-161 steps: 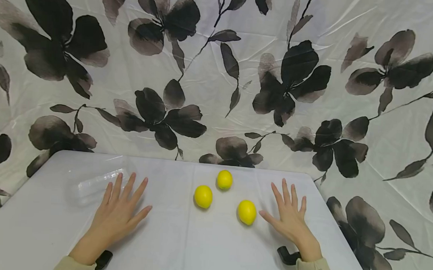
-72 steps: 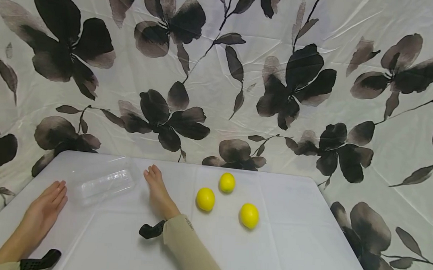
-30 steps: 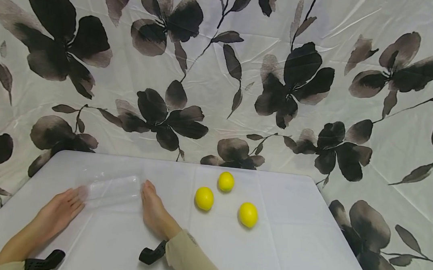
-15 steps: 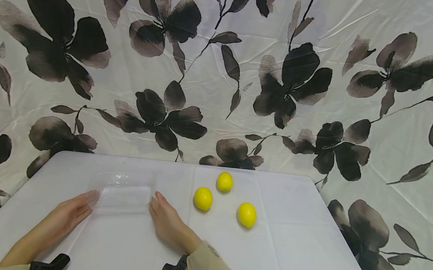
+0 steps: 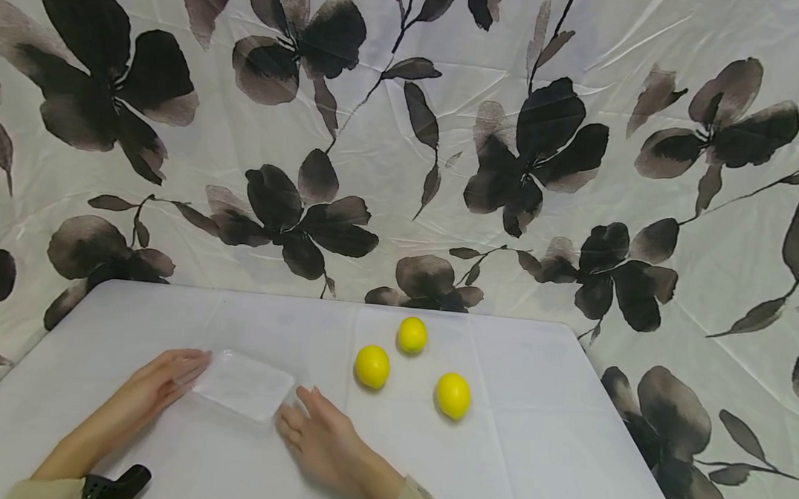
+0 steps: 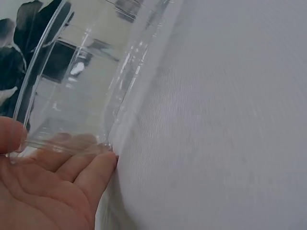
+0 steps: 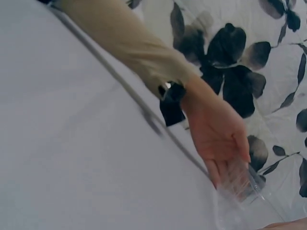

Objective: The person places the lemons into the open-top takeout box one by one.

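Note:
A clear plastic box (image 5: 244, 386) lies toward the left of the white table. My left hand (image 5: 166, 377) grips its left end; in the left wrist view the thumb (image 6: 10, 135) is on the near side of its rim and the other fingers are partly seen through the plastic. Close by the box's right end is my right hand (image 5: 324, 432), blurred, its fingers loosely bent and the thumb apart from them. In the right wrist view the left hand (image 7: 218, 136) holds the box (image 7: 235, 211) from across. Three yellow lemons (image 5: 372, 367), (image 5: 412, 336), (image 5: 453, 395) lie right of the box.
The white table (image 5: 551, 450) ends at a far edge before a hanging cloth (image 5: 404, 145) printed with dark flowers. Black devices, such as the one at the left wrist (image 5: 118, 484), are strapped to both wrists.
Both hands have come to the box from their spread position and brought it nearer and rightward. It has since turned, its right end nearer me. The right hand's fingers have bent. The lemons have stayed.

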